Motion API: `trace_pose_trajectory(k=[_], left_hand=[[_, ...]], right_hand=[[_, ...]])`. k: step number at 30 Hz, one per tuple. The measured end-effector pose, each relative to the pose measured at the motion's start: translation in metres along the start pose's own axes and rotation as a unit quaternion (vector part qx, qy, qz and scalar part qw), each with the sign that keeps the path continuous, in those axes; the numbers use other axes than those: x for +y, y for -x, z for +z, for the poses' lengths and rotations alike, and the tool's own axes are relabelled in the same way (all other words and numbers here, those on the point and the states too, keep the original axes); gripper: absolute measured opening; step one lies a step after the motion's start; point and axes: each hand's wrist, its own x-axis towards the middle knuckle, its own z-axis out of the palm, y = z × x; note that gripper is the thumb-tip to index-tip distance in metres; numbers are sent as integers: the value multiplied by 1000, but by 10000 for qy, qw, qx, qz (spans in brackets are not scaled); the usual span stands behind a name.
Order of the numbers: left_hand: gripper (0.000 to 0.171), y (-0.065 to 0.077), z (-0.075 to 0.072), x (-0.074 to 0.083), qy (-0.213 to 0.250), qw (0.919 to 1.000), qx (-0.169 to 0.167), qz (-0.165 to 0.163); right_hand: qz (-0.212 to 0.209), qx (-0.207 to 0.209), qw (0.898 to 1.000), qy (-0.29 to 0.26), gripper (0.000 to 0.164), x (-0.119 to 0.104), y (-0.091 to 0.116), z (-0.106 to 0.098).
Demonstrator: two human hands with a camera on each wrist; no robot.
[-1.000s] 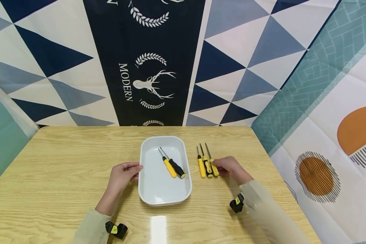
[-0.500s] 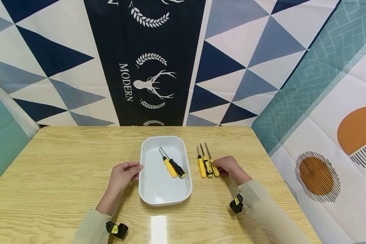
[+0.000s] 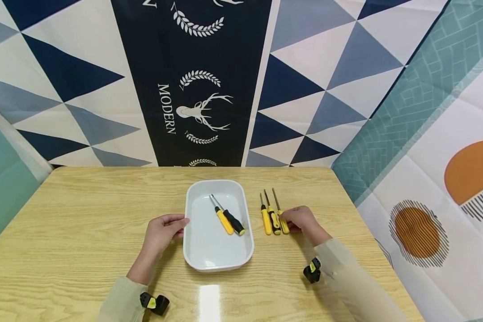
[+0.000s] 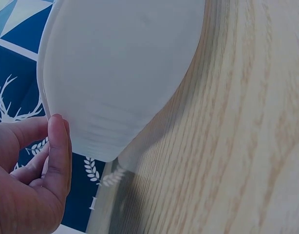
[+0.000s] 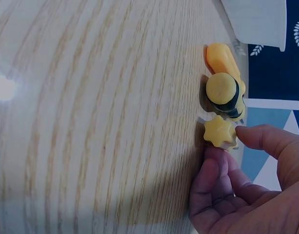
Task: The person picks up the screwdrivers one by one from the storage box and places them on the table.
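My left hand [image 3: 161,232] pinches the left rim of a white rectangular tray [image 3: 197,255], thumb on one side of the rim in the left wrist view. Inside the tray lie a yellow-handled screwdriver [image 3: 224,221] and a black-handled screwdriver [image 3: 234,222], close together. My right hand [image 3: 303,220] holds the lobed yellow handle of a screwdriver [image 5: 218,131] between thumb and fingers, with its shaft pointing away from me. Left of it, side by side on the table, lie a black-and-yellow screwdriver [image 3: 273,222] and another yellow-handled screwdriver [image 3: 266,221].
The light wooden table [image 3: 84,232] runs back to a patterned cloth wall [image 3: 201,89]. A second patterned hanging [image 3: 438,188] stands along the right side. Small black cameras sit on both sleeves [image 3: 342,273].
The shaft tip of the screwdriver in my right hand has swung slightly to the right. My left hand and the tray have stayed nearly still.
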Motion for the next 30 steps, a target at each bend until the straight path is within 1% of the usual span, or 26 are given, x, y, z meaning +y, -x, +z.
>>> trace_pose_trajectory(k=[9, 14, 18, 21, 26, 27, 29, 30], left_hand=[[28, -1, 0, -1, -17, 10000, -11, -75], [28, -1, 0, -1, 11, 9999, -13, -118], [29, -2, 0, 1, 54, 9998, -3, -184], [31, -2, -1, 1, 99, 9997, -3, -221], [31, -2, 0, 0, 113, 9998, -12, -160], [32, -2, 0, -1, 121, 9998, -8, -137], [37, -5, 0, -9, 178, 9998, -12, -33], [37, -5, 1, -9, 170, 9999, -10, -19]], right_hand=[[7, -45, 9999, -99, 31, 1, 0, 0], [27, -77, 10000, -57, 36, 2, 1, -2], [28, -57, 10000, 49, 37, 3, 2, -5], [20, -14, 10000, 31, 36, 2, 3, -6], [9, 46, 9998, -214, 37, -2, 6, -10], [6, 46, 9997, -250, 38, -3, 7, -10], [-7, 70, 9995, -309, 38, -5, 8, -10], [-16, 64, 9994, -345, 39, -5, 9, -10]])
